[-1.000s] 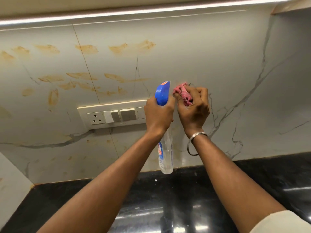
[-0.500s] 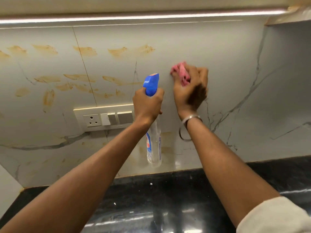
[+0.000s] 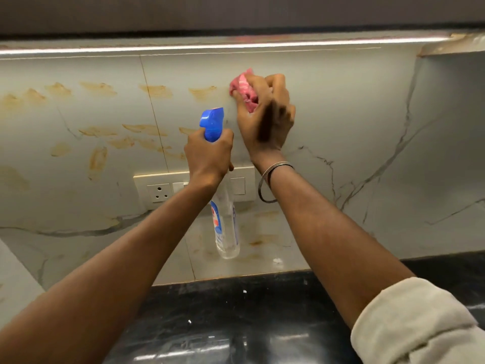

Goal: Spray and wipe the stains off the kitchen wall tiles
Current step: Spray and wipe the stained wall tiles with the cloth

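**On the wall tiles (image 3: 341, 106)**

Brown stains (image 3: 99, 131) streak the left side. The left hand (image 3: 208, 156) grips the spray bottle (image 3: 226, 227) by its neck. Beside it, the right hand (image 3: 267, 119) bunches a pink cloth (image 3: 242, 88) against the tile.

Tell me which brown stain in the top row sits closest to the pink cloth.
The rightmost smear of the top row, just left of the pink cloth gripped by the right hand; the others lie farther left.

The cloth (image 3: 244, 93) lies against the wall tiles (image 3: 354, 114), right of the stains (image 3: 155, 90); the spray bottle (image 3: 226, 227) hangs before the switch panel (image 3: 157, 191).
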